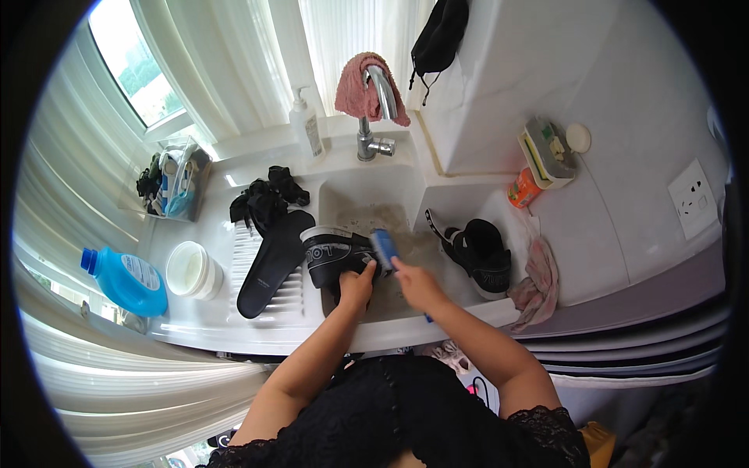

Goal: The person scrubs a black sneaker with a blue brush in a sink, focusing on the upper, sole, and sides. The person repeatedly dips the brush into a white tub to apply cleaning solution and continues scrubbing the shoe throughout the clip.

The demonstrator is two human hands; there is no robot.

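Note:
My left hand grips a black sneaker with a pale sole, tipped on its side over the left part of the sink basin. Closed around a blue scrubbing brush, my right hand keeps the bristle end against or very close to the toe of the shoe. Some fingers of the left hand are hidden by the sneaker. Murky water seems to lie in the basin. On the ledge to the right rests a second black shoe.
A black insole and bunched black fabric lie on the ribbed washboard. Farther left are a white tub, a blue bottle and a clear box. Behind the basin stand a pump bottle and a tap draped with a pink cloth.

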